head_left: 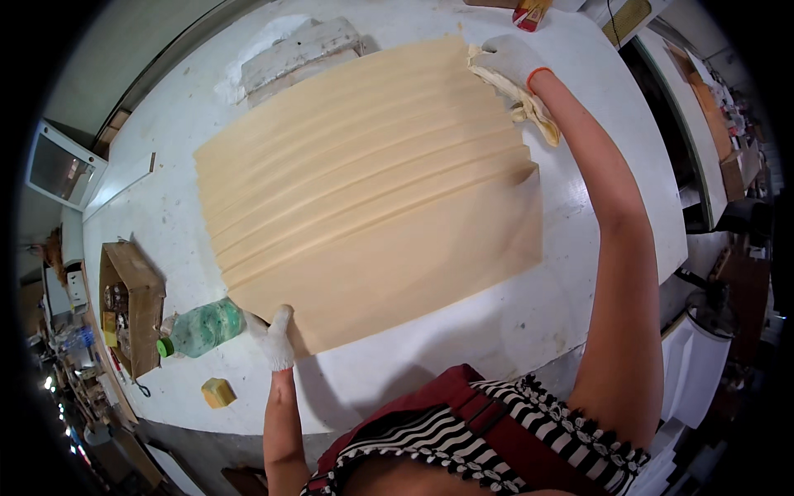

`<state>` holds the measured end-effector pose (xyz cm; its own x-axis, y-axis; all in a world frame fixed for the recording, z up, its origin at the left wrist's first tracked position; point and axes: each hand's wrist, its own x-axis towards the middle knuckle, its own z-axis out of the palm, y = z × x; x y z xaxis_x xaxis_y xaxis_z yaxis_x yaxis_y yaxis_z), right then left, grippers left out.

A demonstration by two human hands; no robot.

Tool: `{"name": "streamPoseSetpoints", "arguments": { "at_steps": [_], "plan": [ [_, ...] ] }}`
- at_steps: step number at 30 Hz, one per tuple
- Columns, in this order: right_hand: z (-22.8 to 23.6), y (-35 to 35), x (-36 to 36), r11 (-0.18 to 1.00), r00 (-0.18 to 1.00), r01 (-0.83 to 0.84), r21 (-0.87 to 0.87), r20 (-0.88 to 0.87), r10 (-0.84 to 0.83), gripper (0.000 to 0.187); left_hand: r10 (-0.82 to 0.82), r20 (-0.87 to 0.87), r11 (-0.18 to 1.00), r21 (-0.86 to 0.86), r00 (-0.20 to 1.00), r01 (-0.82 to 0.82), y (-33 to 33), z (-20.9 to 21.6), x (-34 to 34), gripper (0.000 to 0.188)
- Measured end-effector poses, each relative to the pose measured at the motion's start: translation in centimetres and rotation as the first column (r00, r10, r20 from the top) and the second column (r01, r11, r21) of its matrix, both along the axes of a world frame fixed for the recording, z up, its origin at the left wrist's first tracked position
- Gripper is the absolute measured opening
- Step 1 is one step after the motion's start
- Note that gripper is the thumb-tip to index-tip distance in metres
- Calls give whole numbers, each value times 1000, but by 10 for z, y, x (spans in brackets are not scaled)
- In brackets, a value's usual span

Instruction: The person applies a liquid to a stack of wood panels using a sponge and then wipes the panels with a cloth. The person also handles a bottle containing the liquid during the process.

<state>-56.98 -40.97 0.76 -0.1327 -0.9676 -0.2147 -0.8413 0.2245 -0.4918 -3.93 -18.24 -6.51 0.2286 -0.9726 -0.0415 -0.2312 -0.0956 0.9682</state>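
A fanned stack of thin tan sheets (397, 248), paper or veneer, lies across the white table with its edges overlapping in steps. My left hand (274, 335), in a white glove, grips the stack's near left corner, thumb up and some fingers hidden. At the far right corner, my right hand (509, 60) wears a white glove with an orange cuff. It is closed on a crumpled cream cloth (536, 116), which hangs over the sheets' right edge. Beside my left hand, a green plastic bottle (203, 328) lies on its side.
Wrapped grey blocks (302, 56) sit behind the stack. An open cardboard box (136, 310) holding small items stands at the left, with a yellow block (218, 393) nearer me. A red and yellow package (530, 14) rests at the far edge of the white table (612, 149).
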Motion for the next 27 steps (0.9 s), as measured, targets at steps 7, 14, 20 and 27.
{"name": "streamPoseSetpoints", "arguments": {
  "at_steps": [7,14,20,27],
  "plan": [
    [11,3,9,993,931,-82,-87,-362,45,43,-17,-80,1000,-21,997,15,-2,-1,1,62],
    [14,8,6,998,643,-14,-54,-765,-32,33,6,-93,1000,-13,996,-7,-3,-4,0,61],
    [-9,34,-6,912,946,-32,-410,-307,-105,35,2,-108,1000,19,994,0,-2,-1,4,61],
    [-18,31,3,958,970,154,-243,222,-100,40,22,-123,999,-28,992,-26,0,-7,4,61]
  ]
}}
